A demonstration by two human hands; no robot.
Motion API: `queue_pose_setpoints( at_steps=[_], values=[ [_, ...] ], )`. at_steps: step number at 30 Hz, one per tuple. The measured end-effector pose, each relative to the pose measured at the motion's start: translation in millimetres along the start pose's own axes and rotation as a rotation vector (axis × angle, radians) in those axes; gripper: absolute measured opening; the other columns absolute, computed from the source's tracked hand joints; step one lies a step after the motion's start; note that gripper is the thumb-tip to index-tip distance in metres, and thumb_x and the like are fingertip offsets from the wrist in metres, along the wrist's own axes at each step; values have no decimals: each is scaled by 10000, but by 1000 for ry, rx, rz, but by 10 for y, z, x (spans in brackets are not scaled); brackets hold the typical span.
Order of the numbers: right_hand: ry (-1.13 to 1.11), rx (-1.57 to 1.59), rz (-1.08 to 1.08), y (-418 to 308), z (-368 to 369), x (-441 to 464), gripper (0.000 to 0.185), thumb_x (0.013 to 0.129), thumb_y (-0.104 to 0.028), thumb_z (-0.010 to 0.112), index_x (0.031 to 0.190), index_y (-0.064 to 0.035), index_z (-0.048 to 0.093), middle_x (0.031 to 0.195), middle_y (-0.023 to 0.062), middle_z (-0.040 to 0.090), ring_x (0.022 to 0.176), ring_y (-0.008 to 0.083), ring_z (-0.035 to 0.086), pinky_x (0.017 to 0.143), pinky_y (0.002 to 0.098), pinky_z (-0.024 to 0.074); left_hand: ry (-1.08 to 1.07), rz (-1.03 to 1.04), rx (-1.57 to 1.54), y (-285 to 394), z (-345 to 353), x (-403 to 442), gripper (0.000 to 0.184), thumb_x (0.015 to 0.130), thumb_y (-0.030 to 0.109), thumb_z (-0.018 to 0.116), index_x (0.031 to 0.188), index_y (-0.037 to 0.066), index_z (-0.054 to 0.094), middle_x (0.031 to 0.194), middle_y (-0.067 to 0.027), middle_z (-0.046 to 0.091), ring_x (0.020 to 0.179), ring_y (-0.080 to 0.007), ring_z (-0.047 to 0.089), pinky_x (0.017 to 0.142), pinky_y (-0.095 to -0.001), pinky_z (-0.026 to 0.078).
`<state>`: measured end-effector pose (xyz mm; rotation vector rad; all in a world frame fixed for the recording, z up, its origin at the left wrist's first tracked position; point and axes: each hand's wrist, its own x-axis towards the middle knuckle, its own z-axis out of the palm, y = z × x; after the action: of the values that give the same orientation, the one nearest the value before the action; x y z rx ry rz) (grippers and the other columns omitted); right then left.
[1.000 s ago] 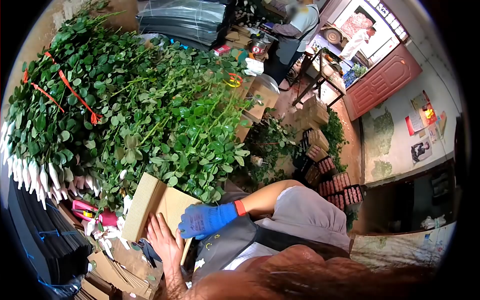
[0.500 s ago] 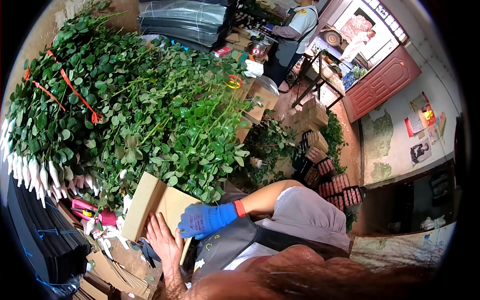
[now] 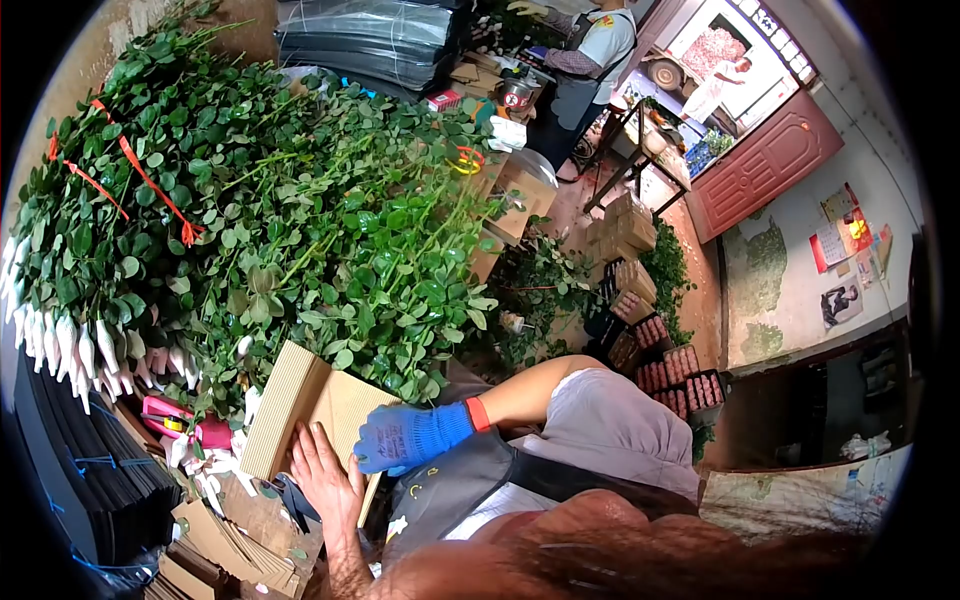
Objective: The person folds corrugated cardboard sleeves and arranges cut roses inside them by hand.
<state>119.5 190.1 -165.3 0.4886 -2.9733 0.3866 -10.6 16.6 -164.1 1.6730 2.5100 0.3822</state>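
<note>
A piece of corrugated cardboard (image 3: 338, 405) lies in front of me, creased so that one ribbed strip stands along its left side. My left hand (image 3: 326, 478) is bare and rests flat on it, fingers stretched towards the fold. My right hand (image 3: 410, 438), in a blue knitted glove, is curled closed over the cardboard's right edge; what its fingers hold, if anything, is hidden. Just beyond the cardboard spreads a big heap of leafy rose stems (image 3: 340, 230). White-wrapped flower heads (image 3: 85, 350) stick out at the far left.
Black sheets (image 3: 80, 470) and cut cardboard pieces (image 3: 230, 545) are stacked at lower left, near a pink object (image 3: 210, 433). Plastic-wrapped dark sheets (image 3: 370, 45) sit at the back. Packed flower boxes (image 3: 680, 380) stand on the floor at right. A co-worker (image 3: 590, 70) stands behind.
My hands and the cardboard stay almost still. At the back, the co-worker's gloved hand has reached out to the left, and the person outside has shifted slightly.
</note>
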Motion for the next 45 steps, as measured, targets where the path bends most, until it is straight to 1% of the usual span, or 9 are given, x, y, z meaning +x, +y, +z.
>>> queue_pose_setpoints(
  at_steps=[2, 11, 17, 23, 32, 45],
  values=[
    [22, -2, -4, 2, -6, -11, 282, 800, -356, 715, 1034, -210, 657, 968, 36, 642, 915, 263, 642, 728, 462, 511, 3, -1, 0, -4, 9, 1, 750, 950, 382, 571, 1553, 12, 323, 1620, -219, 282, 1459, -403, 298, 1181, -542, 225],
    [-35, -1, 9, -4, 8, 15, 282, 794, -360, 721, 1027, -215, 659, 961, 37, 641, 915, 265, 643, 724, 462, 514, 22, 7, 18, -17, 40, -8, 756, 947, 382, 575, 1554, 12, 318, 1621, -218, 281, 1458, -404, 299, 1173, -539, 235],
    [38, 9, -10, 10, 26, 1, 260, 793, -357, 712, 1006, -217, 659, 954, 33, 640, 900, 263, 642, 705, 459, 510, 20, 6, 12, -19, 39, -6, 750, 951, 388, 566, 1552, 12, 323, 1619, -217, 284, 1454, -405, 302, 1168, -541, 241],
    [26, -3, -8, 2, 41, 11, 237, 801, -356, 702, 986, -212, 665, 937, 34, 641, 897, 259, 642, 700, 454, 508, 25, 5, 19, -23, 51, -8, 744, 954, 393, 558, 1551, 13, 326, 1618, -215, 287, 1448, -404, 309, 1164, -541, 246],
    [-26, 9, 9, -16, -55, 16, 260, 808, -363, 707, 1016, -211, 674, 960, 30, 656, 931, 254, 652, 734, 452, 521, 33, 11, 19, -28, 57, -6, 749, 950, 389, 565, 1551, 13, 324, 1622, -213, 279, 1452, -400, 300, 1169, -540, 238],
    [-35, 12, 10, -7, -42, 14, 288, 804, -377, 720, 1034, -216, 657, 983, 32, 645, 924, 254, 646, 728, 454, 515, 38, 6, 13, -41, 80, -7, 746, 950, 405, 556, 1545, 12, 338, 1615, -213, 294, 1449, -403, 309, 1175, -544, 234]
  ],
)
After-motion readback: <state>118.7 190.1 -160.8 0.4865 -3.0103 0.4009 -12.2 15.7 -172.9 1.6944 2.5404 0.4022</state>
